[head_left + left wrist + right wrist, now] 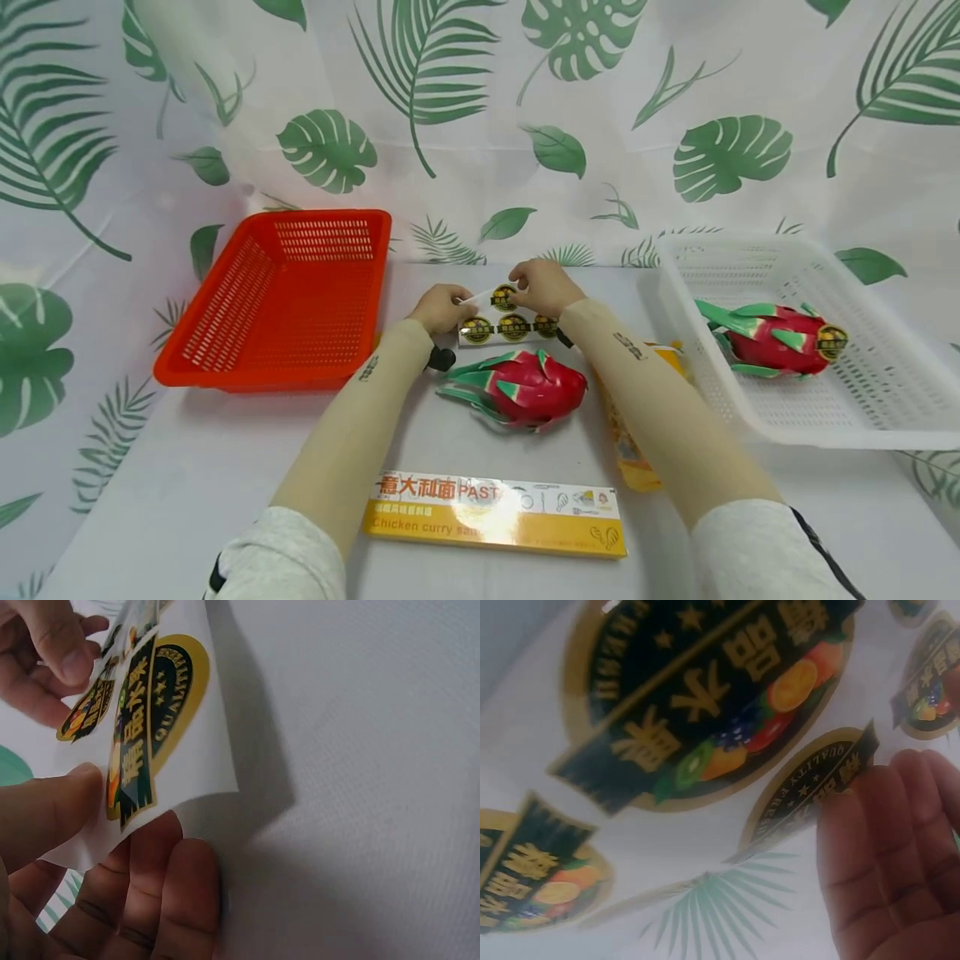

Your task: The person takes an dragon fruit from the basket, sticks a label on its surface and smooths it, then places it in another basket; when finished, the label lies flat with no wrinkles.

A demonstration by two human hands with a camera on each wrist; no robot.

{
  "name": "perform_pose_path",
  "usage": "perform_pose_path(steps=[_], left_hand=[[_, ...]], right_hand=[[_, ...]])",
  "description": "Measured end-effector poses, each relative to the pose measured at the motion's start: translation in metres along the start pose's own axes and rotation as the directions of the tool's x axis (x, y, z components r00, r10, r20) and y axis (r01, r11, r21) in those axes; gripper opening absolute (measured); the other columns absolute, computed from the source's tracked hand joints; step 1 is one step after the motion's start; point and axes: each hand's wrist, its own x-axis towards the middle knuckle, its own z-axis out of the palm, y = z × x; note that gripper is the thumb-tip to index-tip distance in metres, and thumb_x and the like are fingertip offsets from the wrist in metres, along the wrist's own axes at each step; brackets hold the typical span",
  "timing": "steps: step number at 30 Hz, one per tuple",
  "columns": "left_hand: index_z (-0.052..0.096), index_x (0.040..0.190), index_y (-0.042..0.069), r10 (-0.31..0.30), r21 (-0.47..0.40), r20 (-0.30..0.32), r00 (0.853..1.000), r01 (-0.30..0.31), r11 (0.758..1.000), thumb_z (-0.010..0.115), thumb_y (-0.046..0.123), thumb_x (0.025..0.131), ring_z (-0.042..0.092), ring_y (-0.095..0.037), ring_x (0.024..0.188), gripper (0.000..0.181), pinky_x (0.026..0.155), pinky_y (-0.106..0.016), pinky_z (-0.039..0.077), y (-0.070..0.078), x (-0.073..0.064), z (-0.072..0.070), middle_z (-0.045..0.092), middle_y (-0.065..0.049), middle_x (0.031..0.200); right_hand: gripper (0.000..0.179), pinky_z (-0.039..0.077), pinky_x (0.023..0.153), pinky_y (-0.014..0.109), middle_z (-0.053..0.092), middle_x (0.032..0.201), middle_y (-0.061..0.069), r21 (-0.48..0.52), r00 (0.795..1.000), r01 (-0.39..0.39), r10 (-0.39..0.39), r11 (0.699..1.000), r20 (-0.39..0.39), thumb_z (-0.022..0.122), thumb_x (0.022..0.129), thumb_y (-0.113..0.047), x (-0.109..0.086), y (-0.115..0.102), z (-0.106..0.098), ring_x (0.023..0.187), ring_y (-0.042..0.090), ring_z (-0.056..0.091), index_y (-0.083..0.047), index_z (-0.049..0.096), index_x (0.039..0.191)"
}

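My left hand (438, 308) pinches the left edge of a white sheet of stickers (491, 340), thumb on the front and fingers behind. The stickers are round, black and gold, with fruit pictures. At the sheet's upper part, my right hand (547, 287) has its thumb and fingertips by one sticker (504, 297); whether they pinch it is unclear. In the left wrist view, the sheet's near corner lifts off the white cloth. The right wrist view shows the right fingers (889, 840) over a sticker's edge. A red dragon fruit (532, 387) with green tips lies just below the sheet.
A red plastic basket (197, 377) stands at the left. The white basket (828, 437) at the right holds another dragon fruit (780, 340) with a sticker on it. A pasta box (495, 512) lies in front. Beneath the right forearm is a partly hidden yellow package (637, 471).
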Motion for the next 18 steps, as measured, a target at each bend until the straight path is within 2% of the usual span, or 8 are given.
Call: perform_pose_path(steps=[5, 11, 18], left_hand=[[0.071, 0.124, 0.007, 0.004, -0.007, 0.009, 1.000, -0.003, 1.000, 0.066, 0.021, 0.103, 0.056, -0.012, 0.071, 0.026, 0.065, -0.022, 0.046, -0.0017, 0.0048, 0.0029, 0.069, -0.011, 0.102], [0.072, 0.123, 0.008, 0.004, 0.033, 0.004, 1.000, -0.004, 0.999, 0.067, 0.022, 0.102, 0.059, -0.015, 0.078, 0.026, 0.068, -0.024, 0.047, -0.0042, 0.0079, 0.0039, 0.072, -0.013, 0.107], [0.073, 0.124, 0.010, -0.011, 0.070, -0.002, 1.000, 0.011, 0.997, 0.067, 0.024, 0.102, 0.060, -0.016, 0.085, 0.027, 0.073, -0.024, 0.046, -0.0051, 0.0097, 0.0035, 0.073, -0.013, 0.111]], right_hand=[[0.034, 0.053, 0.102, 0.048, 0.070, 0.123, 0.020, -0.014, 1.000, 0.020, -0.020, 1.000, 0.012, 0.071, 0.099, -0.017, 0.0072, 0.0003, 0.0010, 0.116, 0.034, 0.065, -0.002, 0.069, 0.129], [0.023, 0.053, 0.100, 0.048, 0.072, 0.116, 0.018, -0.031, 0.997, 0.070, -0.071, 0.997, -0.037, 0.069, 0.098, -0.011, 0.0085, 0.0018, 0.0029, 0.109, 0.033, 0.066, -0.003, 0.075, 0.119], [0.011, 0.042, 0.108, 0.051, 0.076, 0.101, 0.015, -0.019, 0.991, 0.100, -0.101, 0.995, -0.083, 0.070, 0.098, -0.010, 0.0101, 0.0049, 0.0059, 0.092, 0.029, 0.067, -0.005, 0.078, 0.103]])
